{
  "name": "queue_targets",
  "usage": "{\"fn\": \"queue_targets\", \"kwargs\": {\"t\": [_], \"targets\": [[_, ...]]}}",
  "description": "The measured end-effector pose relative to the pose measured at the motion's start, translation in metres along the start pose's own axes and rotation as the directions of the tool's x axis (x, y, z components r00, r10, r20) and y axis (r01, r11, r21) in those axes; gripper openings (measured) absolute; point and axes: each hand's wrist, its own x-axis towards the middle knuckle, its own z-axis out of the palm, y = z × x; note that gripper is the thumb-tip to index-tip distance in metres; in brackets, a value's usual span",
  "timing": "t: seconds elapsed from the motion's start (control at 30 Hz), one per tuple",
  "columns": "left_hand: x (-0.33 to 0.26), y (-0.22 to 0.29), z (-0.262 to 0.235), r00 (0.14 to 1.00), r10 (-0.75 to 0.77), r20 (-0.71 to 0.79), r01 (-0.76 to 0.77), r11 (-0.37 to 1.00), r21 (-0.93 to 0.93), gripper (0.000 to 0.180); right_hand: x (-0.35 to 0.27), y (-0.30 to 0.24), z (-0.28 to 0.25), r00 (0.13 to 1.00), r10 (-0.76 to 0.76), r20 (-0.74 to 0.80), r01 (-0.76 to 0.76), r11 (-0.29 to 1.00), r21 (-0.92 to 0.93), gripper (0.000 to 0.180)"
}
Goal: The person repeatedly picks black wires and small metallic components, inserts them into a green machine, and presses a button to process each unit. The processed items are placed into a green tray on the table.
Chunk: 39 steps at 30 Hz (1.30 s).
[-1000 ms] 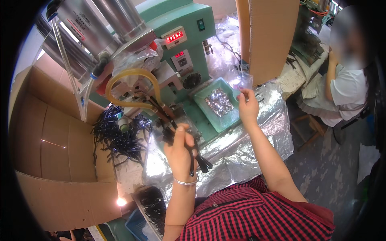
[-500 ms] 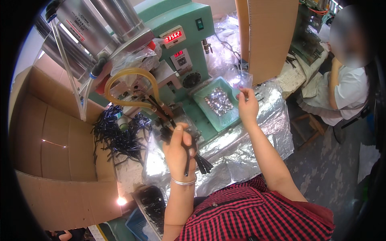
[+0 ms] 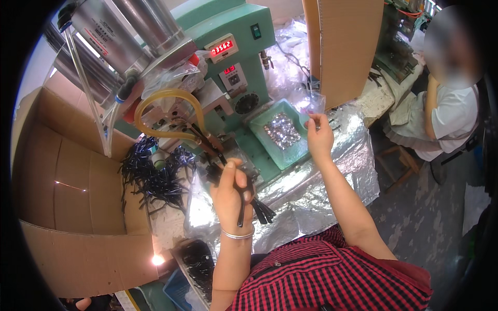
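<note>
A bundle of black strips (image 3: 248, 193) stands fanned in the left hand (image 3: 232, 194), fingers wrapped tight, near the green press (image 3: 228, 62), probably ready for feeding. Farther right, the right hand (image 3: 319, 137) pinches a small clear piece over the green tray (image 3: 270, 150) of shiny parts on the foil-covered bench (image 3: 311, 202).

A bunch of slim black strips (image 3: 244, 194) stands gripped in the left hand (image 3: 232, 196), its lower ends fanning out below the palm toward the foil-covered worktop (image 3: 332, 171); the upper ends reach up near the green machine's fixture. The right hand (image 3: 319, 137) pinches a small clear piece (image 3: 313, 106), possibly a plastic bag, at the far corner of the green tray (image 3: 282, 155), which holds a heap of small shiny silver parts (image 3: 281, 131).
</note>
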Motion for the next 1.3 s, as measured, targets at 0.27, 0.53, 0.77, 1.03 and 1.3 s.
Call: {"fn": "queue_targets", "kwargs": {"t": [0.27, 0.53, 0.77, 1.03, 1.3], "targets": [[0.005, -0.008, -0.004, 0.999, 0.037, -0.029, -0.035, 0.997, 0.073, 0.015, -0.001, -0.005, -0.003, 0.998, 0.047, 0.030, -0.049, 0.998, 0.041, 0.016], [-0.019, -0.008, -0.002, 0.999, 0.045, 0.030, -0.051, 0.971, 0.234, 0.018, -0.001, -0.008, -0.004, 1.000, 0.009, 0.023, -0.009, 1.000, -0.003, 0.017], [-0.021, -0.008, -0.017, 0.997, 0.050, 0.066, -0.066, 0.956, 0.286, 0.027, -0.030, -0.060, -0.034, 0.974, -0.217, -0.059, 0.221, 0.974, 0.056, 0.016], [-0.016, -0.033, -0.035, 1.000, 0.023, 0.021, -0.029, 0.925, 0.378, 0.023, -0.124, -0.146, -0.061, 0.542, -0.045, 0.839, -0.380, 0.877, 0.292, 0.014], [-0.001, -0.054, -0.054, 0.997, -0.079, -0.007, 0.076, 0.932, 0.356, 0.029, -0.130, -0.146, -0.046, 0.338, 0.133, 0.932, -0.682, 0.717, 0.145, 0.017]]}}
